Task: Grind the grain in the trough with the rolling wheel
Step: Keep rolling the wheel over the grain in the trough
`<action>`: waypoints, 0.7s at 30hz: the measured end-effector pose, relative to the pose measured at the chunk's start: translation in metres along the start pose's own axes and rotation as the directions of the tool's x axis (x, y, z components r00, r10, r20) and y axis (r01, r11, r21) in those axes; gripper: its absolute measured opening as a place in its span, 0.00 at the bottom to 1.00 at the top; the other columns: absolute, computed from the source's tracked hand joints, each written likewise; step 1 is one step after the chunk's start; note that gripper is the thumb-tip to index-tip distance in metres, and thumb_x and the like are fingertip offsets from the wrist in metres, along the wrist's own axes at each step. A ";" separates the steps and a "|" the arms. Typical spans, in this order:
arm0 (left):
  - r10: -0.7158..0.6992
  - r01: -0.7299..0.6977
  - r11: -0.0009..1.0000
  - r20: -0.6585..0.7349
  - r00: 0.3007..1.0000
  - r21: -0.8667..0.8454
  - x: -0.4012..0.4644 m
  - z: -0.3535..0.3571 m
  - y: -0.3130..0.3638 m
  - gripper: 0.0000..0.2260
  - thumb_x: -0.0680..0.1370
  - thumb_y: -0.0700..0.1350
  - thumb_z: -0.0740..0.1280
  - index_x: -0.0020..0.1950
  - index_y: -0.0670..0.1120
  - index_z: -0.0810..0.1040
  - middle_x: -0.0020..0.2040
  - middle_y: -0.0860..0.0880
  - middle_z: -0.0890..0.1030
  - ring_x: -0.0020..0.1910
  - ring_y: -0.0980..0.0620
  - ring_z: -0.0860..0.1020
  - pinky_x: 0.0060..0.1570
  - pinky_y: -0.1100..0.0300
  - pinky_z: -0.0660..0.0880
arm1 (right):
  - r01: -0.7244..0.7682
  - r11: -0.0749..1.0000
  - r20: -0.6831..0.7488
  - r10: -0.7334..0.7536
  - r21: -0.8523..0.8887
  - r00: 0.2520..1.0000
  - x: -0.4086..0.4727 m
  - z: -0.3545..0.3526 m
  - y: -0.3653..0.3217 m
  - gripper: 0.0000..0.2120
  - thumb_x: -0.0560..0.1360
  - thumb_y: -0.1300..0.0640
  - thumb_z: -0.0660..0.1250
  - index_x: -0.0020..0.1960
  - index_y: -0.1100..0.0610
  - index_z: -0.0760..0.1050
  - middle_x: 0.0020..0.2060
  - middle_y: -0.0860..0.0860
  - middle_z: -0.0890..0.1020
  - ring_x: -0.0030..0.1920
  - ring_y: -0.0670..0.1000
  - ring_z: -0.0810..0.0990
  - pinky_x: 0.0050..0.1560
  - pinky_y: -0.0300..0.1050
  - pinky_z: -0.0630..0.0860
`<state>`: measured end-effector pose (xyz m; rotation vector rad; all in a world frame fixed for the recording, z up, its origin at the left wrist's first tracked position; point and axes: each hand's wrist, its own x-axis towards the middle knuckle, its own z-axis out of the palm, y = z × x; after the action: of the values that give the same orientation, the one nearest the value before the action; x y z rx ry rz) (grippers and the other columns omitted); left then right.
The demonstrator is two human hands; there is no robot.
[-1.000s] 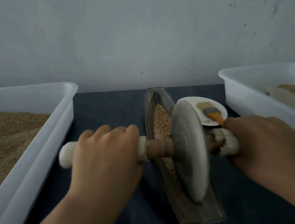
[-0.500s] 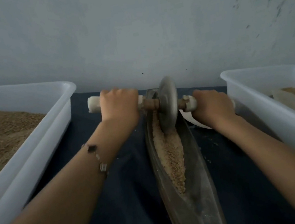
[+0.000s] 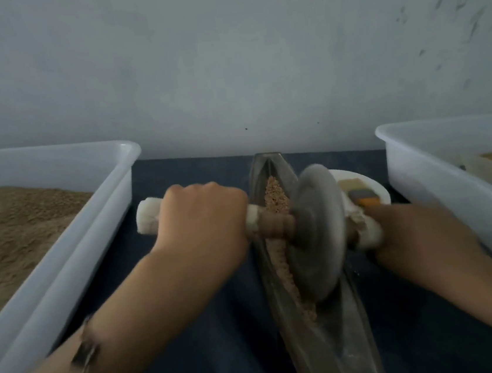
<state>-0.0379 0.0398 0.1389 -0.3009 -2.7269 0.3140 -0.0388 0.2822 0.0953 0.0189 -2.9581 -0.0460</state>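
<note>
While both hands close round the wrapped ends of the axle, the grey stone rolling wheel (image 3: 316, 233) stands on its edge in the long, narrow grey trough (image 3: 326, 339), about midway along it. The trough runs from the back edge of the dark blue table (image 3: 203, 360) toward the front edge, between the two tubs. Tan crushed grain (image 3: 275, 195) lies along the trough's groove, heaped behind the wheel toward the wall and trailing thinly past the wheel's left side toward the front.

The left hand (image 3: 199, 222) has its grip fully curled over the white-wrapped left end of the axle (image 3: 148, 219), knuckles up, with the white end sticking out past it toward the left tub. A bracelet (image 3: 86, 354), blurred, sits on the left forearm. Between that hand and the wheel the brown turned-wood part of the axle (image 3: 275, 226) shows. The right hand (image 3: 418, 234) has its grip wrapped round the white-wrapped right end of the axle, close beside the wheel.

A white plastic tub (image 3: 64, 268) filled with brown ground meal occupies the left side of the table; another white plastic tub (image 3: 440, 182) with some brown meal stands on the right side. Behind the wheel, near the right tub, a white plate (image 3: 376, 185) carries a brush with an orange handle (image 3: 365, 198). A pale grey wall (image 3: 225, 66) rises behind the table's back edge.
</note>
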 end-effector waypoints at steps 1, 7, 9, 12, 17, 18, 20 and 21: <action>0.022 -0.022 0.999 -0.012 1.000 0.027 -0.010 -0.008 0.001 0.14 0.72 0.51 0.63 0.33 0.52 0.59 0.32 0.55 0.65 0.33 0.53 0.66 0.36 0.59 0.58 | -0.039 0.999 0.083 0.039 0.007 0.996 -0.008 -0.001 0.002 0.10 0.68 0.47 0.63 0.47 0.41 0.66 0.34 0.41 0.73 0.36 0.44 0.74 0.41 0.46 0.76; 0.007 -0.001 0.999 0.139 0.990 -0.047 -0.030 -0.021 -0.008 0.11 0.71 0.55 0.63 0.34 0.53 0.63 0.33 0.56 0.70 0.30 0.60 0.66 0.28 0.64 0.57 | -0.173 0.985 0.322 0.156 0.025 0.934 0.001 0.004 0.009 0.10 0.70 0.51 0.67 0.37 0.46 0.65 0.35 0.44 0.74 0.42 0.47 0.77 0.53 0.46 0.76; -0.004 0.016 0.997 0.149 0.989 -0.075 -0.021 -0.014 -0.009 0.10 0.71 0.54 0.63 0.35 0.53 0.65 0.33 0.55 0.71 0.30 0.59 0.68 0.27 0.64 0.58 | -0.081 0.996 0.199 0.084 -0.026 0.976 -0.003 -0.002 0.006 0.07 0.69 0.48 0.64 0.39 0.43 0.65 0.34 0.41 0.73 0.37 0.42 0.75 0.41 0.41 0.75; -0.055 0.073 0.991 0.160 0.986 -0.113 0.004 0.007 -0.009 0.09 0.71 0.52 0.64 0.35 0.52 0.66 0.33 0.55 0.70 0.30 0.57 0.67 0.29 0.60 0.60 | 0.024 0.999 -0.095 -0.028 -0.039 0.995 0.007 -0.006 -0.003 0.07 0.68 0.49 0.63 0.44 0.43 0.67 0.32 0.43 0.72 0.31 0.47 0.71 0.29 0.41 0.61; -0.169 0.184 0.961 0.087 0.982 -0.208 0.063 0.047 -0.017 0.06 0.72 0.49 0.64 0.37 0.51 0.69 0.37 0.53 0.75 0.32 0.53 0.68 0.37 0.57 0.63 | 0.099 0.992 -0.455 -0.121 -0.074 0.882 0.076 0.008 -0.016 0.13 0.66 0.64 0.68 0.37 0.53 0.64 0.32 0.55 0.78 0.34 0.59 0.75 0.35 0.46 0.57; -0.186 0.190 0.960 0.038 0.982 -0.203 0.072 0.054 -0.019 0.06 0.72 0.48 0.64 0.37 0.50 0.69 0.38 0.52 0.75 0.33 0.52 0.68 0.39 0.56 0.63 | 0.099 0.992 -0.500 -0.126 -0.080 0.857 0.086 0.007 -0.017 0.13 0.65 0.67 0.68 0.36 0.55 0.66 0.31 0.56 0.78 0.33 0.59 0.75 0.34 0.46 0.56; -0.217 0.203 0.956 -0.043 0.975 -0.214 0.082 0.065 -0.020 0.05 0.73 0.47 0.63 0.39 0.50 0.69 0.38 0.52 0.74 0.36 0.50 0.68 0.42 0.55 0.63 | 0.077 0.989 -0.550 -0.133 -0.124 0.825 0.099 0.003 -0.020 0.09 0.65 0.70 0.67 0.36 0.59 0.70 0.31 0.58 0.77 0.34 0.60 0.75 0.35 0.46 0.57; -0.228 0.210 0.949 -0.052 0.972 -0.235 0.083 0.069 -0.021 0.04 0.73 0.47 0.63 0.40 0.50 0.69 0.38 0.52 0.73 0.37 0.49 0.69 0.42 0.55 0.63 | 0.067 0.986 -0.568 -0.142 -0.151 0.811 0.102 0.002 -0.021 0.08 0.65 0.71 0.67 0.37 0.60 0.71 0.31 0.57 0.77 0.34 0.60 0.75 0.36 0.46 0.58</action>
<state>-0.1435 0.0284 0.1102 -0.0653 -2.6867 -0.0720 -0.1395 0.2596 0.1116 0.1522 -2.3317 -0.2023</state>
